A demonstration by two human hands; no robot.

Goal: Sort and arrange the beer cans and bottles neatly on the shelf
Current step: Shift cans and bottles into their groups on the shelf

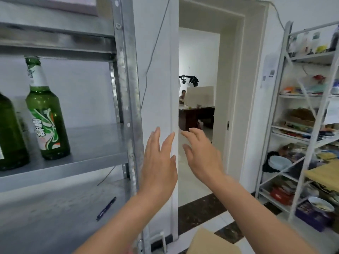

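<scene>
On the shelf board (pixel 95 143), open room runs from the labelled green bottle (pixel 48 114) rightward to the metal upright (pixel 128 85). The upper shelf (pixel 55 46) sits just above that bottle's mouth. A second bottle (pixel 9 136) blocks the far left. On the level below, a pen (pixel 106 208) lies near the upright.

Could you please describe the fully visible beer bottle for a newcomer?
Find the grey metal shelf on the left. On its middle board stands the green bottle, right of a darker bottle; only it shows a white neck foil and swirled label.

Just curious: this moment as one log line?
left hand open, empty | right hand open, empty | labelled bottle upright on shelf
</scene>
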